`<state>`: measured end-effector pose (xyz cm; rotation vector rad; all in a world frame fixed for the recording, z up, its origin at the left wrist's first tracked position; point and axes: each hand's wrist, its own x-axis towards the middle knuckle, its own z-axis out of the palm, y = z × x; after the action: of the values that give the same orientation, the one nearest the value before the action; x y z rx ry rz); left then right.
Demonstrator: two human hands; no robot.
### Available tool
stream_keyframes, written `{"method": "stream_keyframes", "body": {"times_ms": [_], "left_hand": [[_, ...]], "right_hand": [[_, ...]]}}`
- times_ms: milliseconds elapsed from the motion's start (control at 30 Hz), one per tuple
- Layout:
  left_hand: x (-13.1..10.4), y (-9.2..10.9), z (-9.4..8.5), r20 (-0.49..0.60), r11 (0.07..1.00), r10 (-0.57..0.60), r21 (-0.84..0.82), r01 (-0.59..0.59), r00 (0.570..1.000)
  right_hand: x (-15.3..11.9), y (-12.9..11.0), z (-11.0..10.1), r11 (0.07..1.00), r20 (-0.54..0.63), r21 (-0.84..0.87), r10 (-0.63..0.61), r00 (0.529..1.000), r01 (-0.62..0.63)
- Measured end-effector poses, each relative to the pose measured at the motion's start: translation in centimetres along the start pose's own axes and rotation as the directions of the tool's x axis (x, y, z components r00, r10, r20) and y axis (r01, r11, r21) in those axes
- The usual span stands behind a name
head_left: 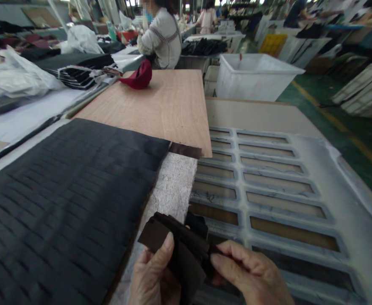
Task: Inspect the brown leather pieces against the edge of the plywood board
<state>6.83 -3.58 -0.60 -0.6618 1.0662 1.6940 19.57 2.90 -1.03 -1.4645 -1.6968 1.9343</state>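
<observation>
Near the bottom centre, my left hand (pixel 156 271) is closed round a bunch of dark brown fabric pieces (pixel 186 258), its thumb lying on top of them. My right hand (pixel 252 271) pinches the right end of the same pieces between thumb and fingers. Beneath and to the right lies a pale frame (pixel 243 199) with rows of rectangular slots. On the left is a large dark sheet (pixel 65 182) with rows of slit-like marks. A whitish textured strip (pixel 176 182) runs between sheet and frame, with a brown strip (pixel 186 150) at its far end.
A plywood board (pixel 167 101) lies beyond the sheet, with a dark red cap (pixel 140 76) on it. Behind stands a white bin (pixel 252 80). A person (pixel 165 38) in a light top is at the back. Plastic bags (pixel 82 40) and stacked dark fabric (pixel 78 65) lie at the left.
</observation>
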Motion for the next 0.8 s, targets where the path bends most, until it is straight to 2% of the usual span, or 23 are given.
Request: {"method": "stream_keyframes", "body": {"times_ms": [100,300,533,600,700,800], "left_hand": [[0.2,0.1,0.0,-0.047,1.000,0.019,-0.010,-0.019,0.999],[0.2,0.4,0.8,-0.189,0.993,0.105,-0.033,-0.114,0.976],[1.5,0.8,-1.2,-0.153,0.997,0.073,0.038,-0.068,0.985],[1.7,0.8,-1.6,-0.170,0.996,0.079,0.046,-0.072,0.982],[1.7,0.5,-1.5,-0.154,0.997,0.075,0.046,-0.068,0.985],[1.8,0.0,-1.3,-0.074,0.997,0.054,0.050,-0.050,0.996]], "right_hand": [[0.0,-0.2,-0.1,0.998,-0.076,-0.022,-0.059,0.995,0.058],[0.8,0.8,-0.4,0.990,-0.017,0.028,-0.140,0.990,0.141],[1.4,1.2,-0.7,0.991,-0.171,-0.023,-0.136,0.976,0.134],[1.5,1.3,-0.5,0.988,-0.149,0.072,-0.122,0.981,0.134],[1.6,1.3,-0.1,0.966,-0.055,0.235,-0.093,0.994,0.103],[1.5,0.9,0.3,0.977,-0.015,0.206,-0.048,0.999,0.051]]}}
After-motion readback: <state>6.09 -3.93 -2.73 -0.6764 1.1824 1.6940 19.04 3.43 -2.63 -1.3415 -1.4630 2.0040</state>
